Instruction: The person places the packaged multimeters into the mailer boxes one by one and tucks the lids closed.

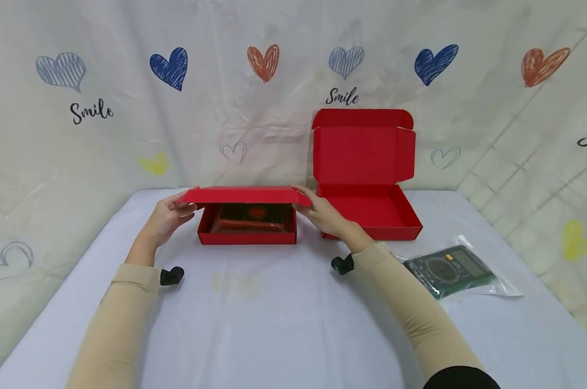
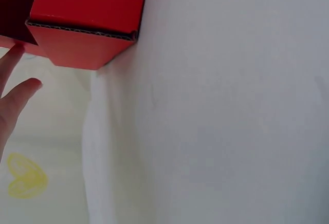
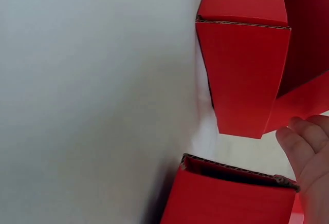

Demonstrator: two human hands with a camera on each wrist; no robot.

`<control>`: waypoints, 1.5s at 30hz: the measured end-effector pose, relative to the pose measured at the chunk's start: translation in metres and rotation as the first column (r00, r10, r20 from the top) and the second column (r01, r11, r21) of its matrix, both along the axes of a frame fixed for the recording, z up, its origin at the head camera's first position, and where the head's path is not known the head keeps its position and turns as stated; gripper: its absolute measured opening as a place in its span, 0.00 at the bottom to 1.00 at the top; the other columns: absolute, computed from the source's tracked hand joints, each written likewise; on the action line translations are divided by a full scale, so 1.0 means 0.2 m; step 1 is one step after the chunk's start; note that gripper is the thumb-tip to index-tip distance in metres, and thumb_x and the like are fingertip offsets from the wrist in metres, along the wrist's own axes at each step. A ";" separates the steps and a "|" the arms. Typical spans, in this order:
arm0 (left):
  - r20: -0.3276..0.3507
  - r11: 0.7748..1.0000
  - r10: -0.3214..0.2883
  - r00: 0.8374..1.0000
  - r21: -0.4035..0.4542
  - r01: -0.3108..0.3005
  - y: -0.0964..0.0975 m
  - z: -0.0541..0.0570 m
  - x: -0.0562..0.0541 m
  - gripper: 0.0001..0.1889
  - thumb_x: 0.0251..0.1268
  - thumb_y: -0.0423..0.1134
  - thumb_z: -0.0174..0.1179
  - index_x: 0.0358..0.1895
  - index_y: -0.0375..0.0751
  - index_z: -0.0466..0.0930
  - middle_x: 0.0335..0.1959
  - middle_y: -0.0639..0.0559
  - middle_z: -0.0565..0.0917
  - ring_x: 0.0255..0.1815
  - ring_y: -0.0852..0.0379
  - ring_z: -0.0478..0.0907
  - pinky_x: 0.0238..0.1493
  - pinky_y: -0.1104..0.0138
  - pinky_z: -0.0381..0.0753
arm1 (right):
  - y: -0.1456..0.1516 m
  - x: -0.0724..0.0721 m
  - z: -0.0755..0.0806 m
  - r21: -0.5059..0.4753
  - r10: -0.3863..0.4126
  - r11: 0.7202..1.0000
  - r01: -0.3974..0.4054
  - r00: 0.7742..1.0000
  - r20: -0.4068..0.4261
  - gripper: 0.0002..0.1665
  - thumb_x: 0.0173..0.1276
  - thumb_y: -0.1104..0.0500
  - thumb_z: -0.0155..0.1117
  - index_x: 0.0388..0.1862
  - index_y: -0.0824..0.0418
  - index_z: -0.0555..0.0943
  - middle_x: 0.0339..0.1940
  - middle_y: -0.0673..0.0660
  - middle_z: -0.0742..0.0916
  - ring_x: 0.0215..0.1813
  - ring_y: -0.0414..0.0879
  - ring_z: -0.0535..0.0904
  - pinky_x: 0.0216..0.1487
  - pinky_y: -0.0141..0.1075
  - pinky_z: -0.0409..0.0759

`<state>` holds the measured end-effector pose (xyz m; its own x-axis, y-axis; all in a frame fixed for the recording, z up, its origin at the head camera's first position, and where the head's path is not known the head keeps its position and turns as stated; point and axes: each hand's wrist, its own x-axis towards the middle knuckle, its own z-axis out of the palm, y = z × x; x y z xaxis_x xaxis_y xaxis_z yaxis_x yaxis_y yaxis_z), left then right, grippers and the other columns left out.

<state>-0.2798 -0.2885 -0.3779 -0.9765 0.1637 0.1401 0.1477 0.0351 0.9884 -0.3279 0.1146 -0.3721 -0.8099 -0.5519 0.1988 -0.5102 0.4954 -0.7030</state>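
Note:
In the head view, a red cardboard box has its lid partly lowered over it. Inside lies a dark and reddish-brown item in clear plastic; its kind is hard to tell under the lid's shadow. My left hand touches the lid's left side, its thumb apart from the cardboard in the left wrist view. At the lid's right side rests my right hand, with fairly straight fingers against the side flap in the right wrist view.
A second red box stands to the right, its lid upright by the curtain. Nearer on the right, a dark green multimeter lies in a clear plastic bag. White cloth covers the table, and a heart-printed curtain hangs behind.

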 end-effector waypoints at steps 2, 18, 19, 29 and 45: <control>0.016 1.000 0.001 1.000 -0.027 -0.001 0.00 0.01 0.00 0.30 0.78 0.31 0.55 0.79 0.39 0.61 0.59 0.63 0.79 0.59 0.62 0.77 0.72 0.51 0.64 | 0.00 0.00 0.00 0.019 0.000 1.000 0.000 1.000 0.006 0.38 0.80 0.61 0.57 0.83 0.55 0.56 0.77 0.62 0.71 0.75 0.60 0.67 0.71 0.57 0.69; -0.029 0.974 -0.095 0.995 -0.208 0.087 -0.07 -0.05 0.02 0.30 0.77 0.26 0.54 0.79 0.37 0.61 0.71 0.53 0.72 0.62 0.67 0.76 0.64 0.64 0.76 | 0.05 0.04 -0.01 0.274 0.037 0.962 -0.020 0.998 -0.059 0.47 0.73 0.68 0.61 0.85 0.56 0.52 0.19 0.59 0.78 0.17 0.43 0.63 0.29 0.34 0.73; -0.030 0.973 -0.098 0.995 -0.215 0.089 -0.07 -0.06 0.02 0.30 0.77 0.27 0.54 0.79 0.38 0.61 0.72 0.52 0.72 0.62 0.67 0.76 0.64 0.64 0.76 | 0.05 0.04 -0.01 0.279 0.037 0.960 -0.018 0.997 -0.061 0.47 0.73 0.69 0.62 0.85 0.56 0.52 0.17 0.56 0.76 0.17 0.43 0.63 0.29 0.35 0.73; 0.019 0.925 -0.217 0.976 -0.314 0.212 -0.09 -0.05 0.04 0.40 0.69 0.24 0.60 0.82 0.42 0.56 0.80 0.37 0.59 0.63 0.65 0.74 0.57 0.68 0.80 | 0.06 0.08 0.03 0.339 0.035 0.940 -0.033 0.999 -0.001 0.53 0.68 0.67 0.65 0.86 0.50 0.51 0.15 0.51 0.67 0.18 0.43 0.57 0.27 0.33 0.66; 0.156 0.870 -0.209 0.966 -0.422 0.256 -0.07 0.10 0.07 0.34 0.82 0.51 0.46 0.84 0.46 0.49 0.83 0.38 0.51 0.80 0.34 0.50 0.72 0.35 0.59 | 0.08 0.12 0.07 0.251 0.212 0.943 -0.221 0.975 0.061 0.54 0.69 0.42 0.72 0.86 0.47 0.53 0.86 0.49 0.51 0.84 0.52 0.49 0.75 0.51 0.64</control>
